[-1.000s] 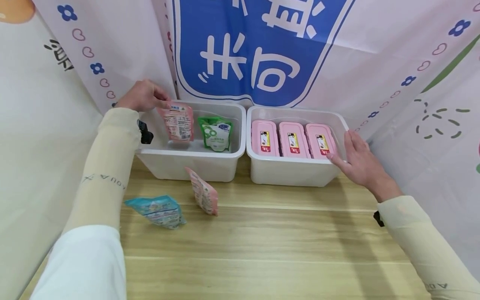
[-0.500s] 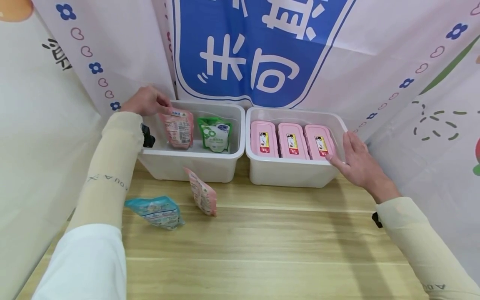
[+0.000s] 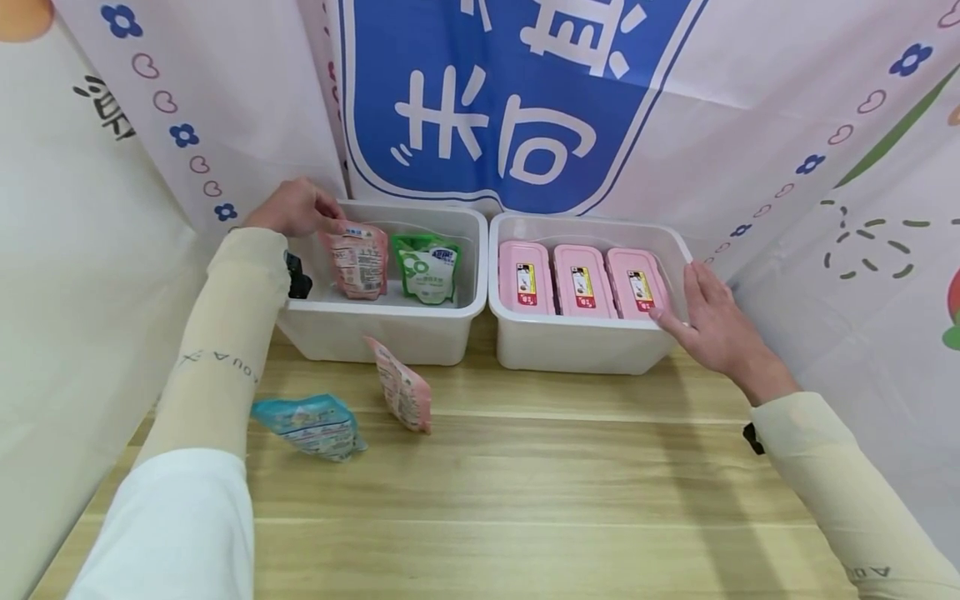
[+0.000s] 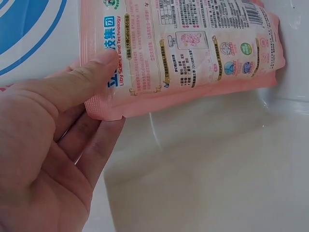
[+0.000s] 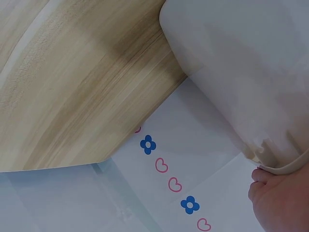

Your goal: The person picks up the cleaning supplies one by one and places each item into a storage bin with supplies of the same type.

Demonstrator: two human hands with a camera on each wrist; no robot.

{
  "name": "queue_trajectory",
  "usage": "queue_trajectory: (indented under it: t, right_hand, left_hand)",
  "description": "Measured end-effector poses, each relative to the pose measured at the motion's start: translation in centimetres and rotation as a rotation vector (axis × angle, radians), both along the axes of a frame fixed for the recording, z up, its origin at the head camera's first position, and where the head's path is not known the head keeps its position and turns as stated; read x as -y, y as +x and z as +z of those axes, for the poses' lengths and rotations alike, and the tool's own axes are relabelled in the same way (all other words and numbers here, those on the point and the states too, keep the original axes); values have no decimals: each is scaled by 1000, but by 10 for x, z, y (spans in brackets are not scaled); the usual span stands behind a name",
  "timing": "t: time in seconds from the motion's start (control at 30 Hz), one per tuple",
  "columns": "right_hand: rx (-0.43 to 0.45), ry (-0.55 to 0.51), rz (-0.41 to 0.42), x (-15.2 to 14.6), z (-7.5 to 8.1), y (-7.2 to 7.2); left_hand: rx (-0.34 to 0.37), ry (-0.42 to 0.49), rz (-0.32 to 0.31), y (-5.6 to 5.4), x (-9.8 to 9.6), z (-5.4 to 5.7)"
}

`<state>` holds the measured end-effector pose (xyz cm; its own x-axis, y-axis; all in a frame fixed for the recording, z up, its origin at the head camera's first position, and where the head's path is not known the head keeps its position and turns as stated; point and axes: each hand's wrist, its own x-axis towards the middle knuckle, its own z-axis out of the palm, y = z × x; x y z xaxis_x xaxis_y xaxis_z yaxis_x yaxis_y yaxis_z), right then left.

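My left hand (image 3: 292, 208) pinches the top edge of a pink laundry detergent pouch (image 3: 362, 265), thumb on its printed face in the left wrist view. The pouch stands inside the left white plastic bin (image 3: 382, 333), its lower end by the bin wall. Beside it leans a green-and-white pouch (image 3: 429, 271). At the near right corner of the right white bin (image 3: 573, 348), my right hand (image 3: 716, 329) holds the rim, its thumb over the front edge. That bin carries three pink lidded boxes (image 3: 579, 279) in a row.
On the wooden table (image 3: 517, 492) in front of the left bin stand another pink pouch (image 3: 402, 390) and a blue pouch (image 3: 315, 427). Printed white cloth (image 3: 757, 75) hangs behind the bins and at both sides.
My left hand has come down a little, lowering the pink pouch deeper into the left bin. The right hand keeps its place on the right bin's rim.
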<state>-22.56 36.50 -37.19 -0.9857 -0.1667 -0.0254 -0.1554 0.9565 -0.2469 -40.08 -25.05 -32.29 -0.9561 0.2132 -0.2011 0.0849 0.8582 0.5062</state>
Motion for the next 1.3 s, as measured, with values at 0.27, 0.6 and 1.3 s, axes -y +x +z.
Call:
queue_trajectory:
  t: [0.27, 0.6, 1.3]
  right_hand:
    - [-16, -11, 3, -1, 1, 0]
    - [-8, -3, -1, -1, 2, 1]
    - [-19, -4, 9, -1, -1, 0]
  left_hand:
    - [13, -14, 10, 1, 0, 4]
    - [34, -53, -30, 4, -1, 13]
    - [-84, -277, -182, 27, 0, 56]
